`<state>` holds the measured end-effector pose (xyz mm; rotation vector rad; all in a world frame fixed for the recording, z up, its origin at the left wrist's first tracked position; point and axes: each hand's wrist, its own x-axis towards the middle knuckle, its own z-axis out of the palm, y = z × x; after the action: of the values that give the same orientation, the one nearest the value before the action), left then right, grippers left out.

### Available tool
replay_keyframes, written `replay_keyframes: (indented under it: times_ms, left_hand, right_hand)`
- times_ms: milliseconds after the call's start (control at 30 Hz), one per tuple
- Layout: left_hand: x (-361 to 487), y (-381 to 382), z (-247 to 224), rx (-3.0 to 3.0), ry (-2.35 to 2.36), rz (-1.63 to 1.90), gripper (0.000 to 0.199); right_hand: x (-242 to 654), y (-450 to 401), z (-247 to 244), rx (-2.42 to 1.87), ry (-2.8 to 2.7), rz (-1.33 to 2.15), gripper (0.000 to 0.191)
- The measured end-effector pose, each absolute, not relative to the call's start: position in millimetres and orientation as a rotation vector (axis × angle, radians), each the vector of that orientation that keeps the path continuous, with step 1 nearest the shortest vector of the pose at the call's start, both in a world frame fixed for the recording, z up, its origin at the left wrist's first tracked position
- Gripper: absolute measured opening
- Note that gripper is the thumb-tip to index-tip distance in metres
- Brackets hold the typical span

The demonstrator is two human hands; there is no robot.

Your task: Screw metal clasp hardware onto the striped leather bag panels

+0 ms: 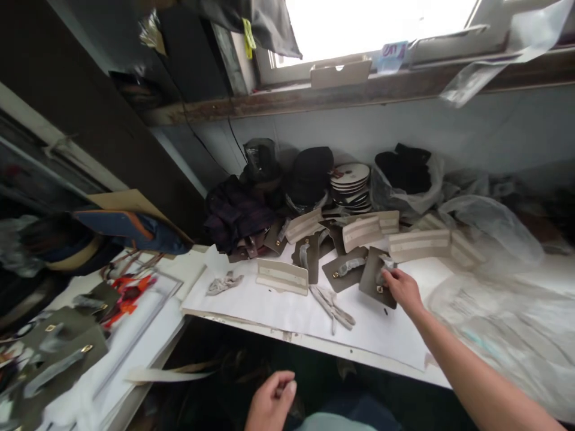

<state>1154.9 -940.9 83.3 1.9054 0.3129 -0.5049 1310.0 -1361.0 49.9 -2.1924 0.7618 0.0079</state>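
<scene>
My right hand (402,290) grips the plastic-wrapped handle of a dark olive panel (371,281) at the right of the white-covered table. Just left of it lies another olive panel (332,272) with a wrapped handle and a gold fitting. Further left are more olive panels (313,266) and a cream panel (282,276). My left hand (272,401) is low in front of the table edge, its fingers curled together; a small dark thing shows between them, too small to name. A pale glove (335,308) lies near the front edge.
Cream panels (420,244), stacked reels (350,182) and black rolls (309,173) line the back. Clear plastic sheeting (489,323) covers the right side. At the left, a second table holds olive panels (58,341) and an orange cloth (130,299).
</scene>
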Motion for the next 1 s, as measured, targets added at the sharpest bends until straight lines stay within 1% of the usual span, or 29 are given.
replay_keyframes:
  times_ms: [100,167,233,300,333,400,500,567,667,867,1000]
  left_hand:
    - [1201.2,-1010.0,120.3,1.629,0.36,-0.628,0.072]
    - [1226.8,-1048.4,140.2,1.362,0.399,-0.667,0.077]
    - [1244.4,-1073.8,153.5,1.133,0.372,-0.722,0.075]
    - [1252.1,-1085.0,161.4,1.05,0.383,-0.653,0.064]
    - [1252.4,-1086.2,163.8,1.062,0.405,-0.578,0.058]
    - [1248.2,-1082.5,166.2,1.143,0.474,-0.387,0.051]
    - [1236.2,-1069.7,165.7,1.294,0.565,-0.146,0.05]
    - [1228.2,-1060.6,164.8,1.404,0.599,-0.042,0.048]
    - [1217.2,-1050.0,167.7,1.58,0.602,0.043,0.048]
    - [1201.9,-1035.6,187.6,1.834,0.627,0.145,0.048]
    - [1198.8,-1024.6,188.8,1.795,0.63,0.15,0.048]
  right_hand:
    - [1297.7,-1347.7,89.5,-2.009,0.497,0.027,0.047]
    - [1294.8,-1329.0,120.0,-1.836,0.229,0.124,0.047]
    - [1299.8,-1306.9,143.9,-1.683,-0.007,0.291,0.045]
    - [1308.4,-1285.5,156.6,-1.604,-0.196,0.452,0.043]
    - [1311.9,-1276.3,159.0,-1.606,-0.262,0.488,0.042]
    - [1314.4,-1261.4,158.6,-1.692,-0.34,0.435,0.038]
    - [1304.2,-1245.8,151.5,-1.845,-0.41,0.246,0.035]
    - [1292.2,-1235.7,146.5,-1.896,-0.523,0.209,0.03]
    - [1278.5,-1216.3,142.0,-1.938,-0.614,0.204,0.023]
    - [1274.2,-1180.0,147.0,-1.909,-0.487,0.379,0.022]
    - [1274.0,-1176.3,151.8,-1.848,-0.687,0.251,0.018]
